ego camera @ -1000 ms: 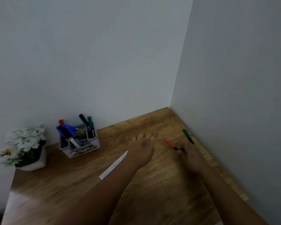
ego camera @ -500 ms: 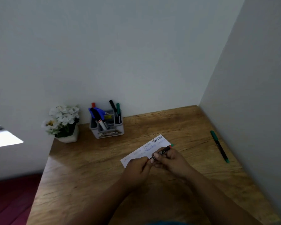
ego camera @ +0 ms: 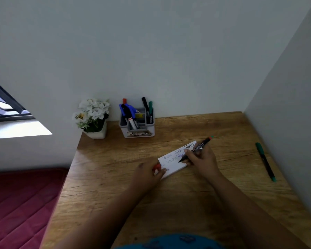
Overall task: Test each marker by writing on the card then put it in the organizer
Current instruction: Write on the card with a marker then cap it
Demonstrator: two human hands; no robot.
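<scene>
Spanning the corner, the wooden desk (ego camera: 169,203) carries the grey organizer (ego camera: 137,125) by the wall and the card (ego camera: 176,161) in front. Pinching the red marker (ego camera: 196,149), tip on the card, the right hand (ego camera: 200,157) looks ready to write; the left hand (ego camera: 149,174) grips its red cap (ego camera: 157,166). Recapping follows. A green marker (ego camera: 265,161) waits well apart.

Dim interior, daylight from the left.
The window (ego camera: 5,112) is overexposed; the walls (ego camera: 151,51) lean with wide-angle distortion; detail is soft and noisy.
</scene>
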